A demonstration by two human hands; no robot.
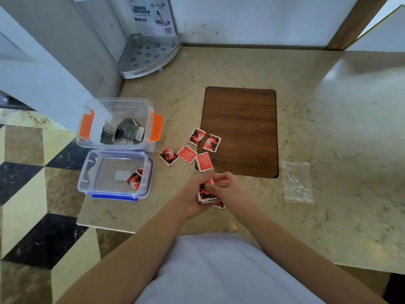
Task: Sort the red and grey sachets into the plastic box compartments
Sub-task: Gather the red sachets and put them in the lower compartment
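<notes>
Five red foil sachets (192, 148) lie loose mid-worktop while both hands, left (194, 199) and right (228, 189), grip a red stack (206, 194); grey sachets (126, 131) fill the orange-clipped clear plastic box (87, 126), few reds the blue-clipped box (98, 189).

- Both bare forearms reach forward from the white-clad torso and converge just near the front edge of the dark brown wooden board (240, 130).
- The left hand (192, 198) lies palm-up, fingers curled, cradling a small stack of red-and-black foil sachets (206, 194).
- The right hand (228, 189) meets it from the right, fingertips (217, 177) pinching the stack's top sachet.
</notes>
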